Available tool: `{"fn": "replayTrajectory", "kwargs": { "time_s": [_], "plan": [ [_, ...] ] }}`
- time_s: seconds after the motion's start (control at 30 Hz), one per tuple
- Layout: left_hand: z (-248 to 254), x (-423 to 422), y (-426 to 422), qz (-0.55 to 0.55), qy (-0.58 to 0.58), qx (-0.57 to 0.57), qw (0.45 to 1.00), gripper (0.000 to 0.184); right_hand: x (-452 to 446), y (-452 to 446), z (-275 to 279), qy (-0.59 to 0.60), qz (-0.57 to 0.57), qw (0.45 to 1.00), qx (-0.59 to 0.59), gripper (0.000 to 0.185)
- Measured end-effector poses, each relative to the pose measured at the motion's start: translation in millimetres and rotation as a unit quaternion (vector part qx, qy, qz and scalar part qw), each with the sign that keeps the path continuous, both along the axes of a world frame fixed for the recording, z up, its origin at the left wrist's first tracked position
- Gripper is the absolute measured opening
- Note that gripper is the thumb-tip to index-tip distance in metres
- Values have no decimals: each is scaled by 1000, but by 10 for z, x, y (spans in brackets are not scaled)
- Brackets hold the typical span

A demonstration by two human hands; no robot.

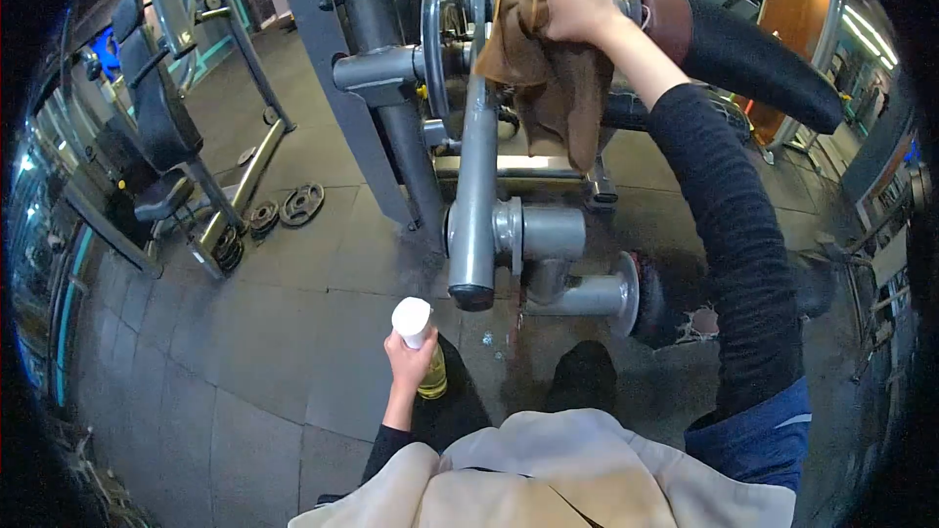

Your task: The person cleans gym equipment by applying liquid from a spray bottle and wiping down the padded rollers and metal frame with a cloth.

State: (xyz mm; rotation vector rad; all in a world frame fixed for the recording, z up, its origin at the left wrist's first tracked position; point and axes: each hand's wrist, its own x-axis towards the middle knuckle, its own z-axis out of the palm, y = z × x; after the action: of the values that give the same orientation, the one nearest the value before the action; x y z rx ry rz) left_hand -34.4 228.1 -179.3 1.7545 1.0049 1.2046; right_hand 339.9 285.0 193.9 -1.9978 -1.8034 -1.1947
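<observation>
My left hand [407, 364] is wrapped round a spray bottle [431, 381] with a white top and yellow liquid inside, low down near my legs. With my arm stretched out, my right hand [575, 6] grips a brown cloth [553, 88]. The cloth hangs down over the upper part of a grey exercise machine [476, 186], beside its round metal disc and a padded roller [675, 24]. Part of the machine behind the cloth is hidden.
On the left stands another machine with a black padded seat [164, 194]. Weight plates [301, 204] lie on the dark tiled floor [264, 332] beside it. The machine's lower grey tube with a round flange [626, 293] juts out just ahead of my legs.
</observation>
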Motion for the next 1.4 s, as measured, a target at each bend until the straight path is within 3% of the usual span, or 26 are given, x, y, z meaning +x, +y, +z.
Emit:
{"fn": "replayTrajectory", "kwargs": {
  "time_s": [0.1,0.17,0.3,0.47,0.67,0.7,0.97,1.03,1.2,1.3,1.4],
  "plan": [
    [-11,38,0,-4,-5,21,1000,27,125,44,-193,-41,9,997,67,53],
    [-20,11,13,-8,-5,25,1000,27,171,17,-281,-156,-66,974,148,51],
    [-22,-103,-7,19,22,67,997,28,247,-259,-259,-197,-169,960,104,46],
    [-24,-226,119,69,24,49,996,25,291,-286,-303,-247,-137,944,171,53],
    [-122,-290,199,53,16,31,998,26,262,-283,-252,-170,-166,968,87,57],
    [-117,-275,196,49,-4,18,999,27,288,-297,-250,-219,-165,957,98,55],
    [-54,-215,136,45,-8,36,998,27,120,-631,-338,-240,-196,947,87,57],
    [-55,-198,131,52,-3,48,997,26,50,-692,-358,-287,-239,923,92,51],
    [-59,-217,130,36,-10,44,998,27,105,-718,-508,-296,-200,924,136,38],
    [-91,-250,150,27,-26,4,999,26,157,-761,-579,-366,-224,896,113,38],
    [-40,-290,150,45,-11,40,998,27,225,-836,-625,-401,-126,898,133,30]
  ]
}}
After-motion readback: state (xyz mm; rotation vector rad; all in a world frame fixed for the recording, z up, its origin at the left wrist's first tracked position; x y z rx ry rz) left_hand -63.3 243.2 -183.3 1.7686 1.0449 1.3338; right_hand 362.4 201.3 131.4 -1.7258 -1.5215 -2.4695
